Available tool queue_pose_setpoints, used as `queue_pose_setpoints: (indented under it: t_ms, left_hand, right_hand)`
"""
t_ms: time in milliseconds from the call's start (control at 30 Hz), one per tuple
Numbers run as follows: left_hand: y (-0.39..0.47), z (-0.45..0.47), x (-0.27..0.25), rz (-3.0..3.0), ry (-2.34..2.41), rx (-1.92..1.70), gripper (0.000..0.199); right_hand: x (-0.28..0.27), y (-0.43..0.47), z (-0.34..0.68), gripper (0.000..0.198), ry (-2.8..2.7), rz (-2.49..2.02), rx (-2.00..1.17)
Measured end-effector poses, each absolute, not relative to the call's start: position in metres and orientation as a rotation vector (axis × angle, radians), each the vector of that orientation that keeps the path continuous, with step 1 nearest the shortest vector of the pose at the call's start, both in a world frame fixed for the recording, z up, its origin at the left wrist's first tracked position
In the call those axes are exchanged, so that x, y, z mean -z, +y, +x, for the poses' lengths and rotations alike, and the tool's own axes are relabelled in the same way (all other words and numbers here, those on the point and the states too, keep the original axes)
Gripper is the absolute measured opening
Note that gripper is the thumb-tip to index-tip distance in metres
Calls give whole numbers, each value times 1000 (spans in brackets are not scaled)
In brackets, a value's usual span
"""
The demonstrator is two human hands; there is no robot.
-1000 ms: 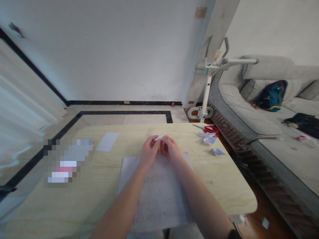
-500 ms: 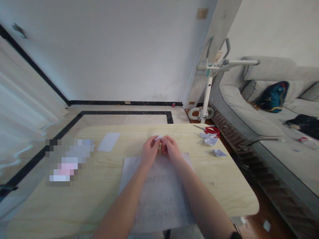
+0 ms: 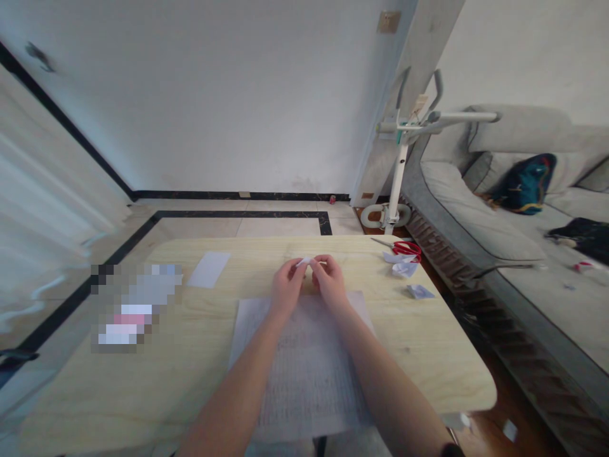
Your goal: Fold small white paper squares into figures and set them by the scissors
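A small piece of white paper is pinched between the fingertips of both hands, above the far part of the table. My left hand is closed on its left side, thumb and fingers together. From the right, my right hand grips it too, its thumb pressed toward the left one. Much of the paper is hidden by the fingers, so its exact shape cannot be made out. Under my forearms lies a large printed sheet covered in rows of faint marks.
On the pale wooden table, red-handled scissors lie at the far right beside crumpled paper and a folded paper piece. A blank white sheet lies at the left, near a blurred-out patch. A grey sofa stands at the right.
The right hand's fingers have shifted slightly up and lifted a little around the paper. Both hands still hold it in nearly the same place.
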State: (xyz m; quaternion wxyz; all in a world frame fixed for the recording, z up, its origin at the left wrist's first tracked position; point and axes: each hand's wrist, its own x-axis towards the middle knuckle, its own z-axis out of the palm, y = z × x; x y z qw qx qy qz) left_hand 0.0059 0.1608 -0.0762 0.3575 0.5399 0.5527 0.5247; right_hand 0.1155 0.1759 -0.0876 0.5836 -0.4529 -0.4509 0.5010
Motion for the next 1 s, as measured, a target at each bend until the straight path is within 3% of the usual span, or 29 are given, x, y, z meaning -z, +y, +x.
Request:
queue_pose_setpoints:
  t_ms: [1000]
  left_hand:
    - [160, 5, 78, 1456, 1383, -1290, 27]
  right_hand:
    - [87, 172, 117, 23, -1140, -1103, -1059]
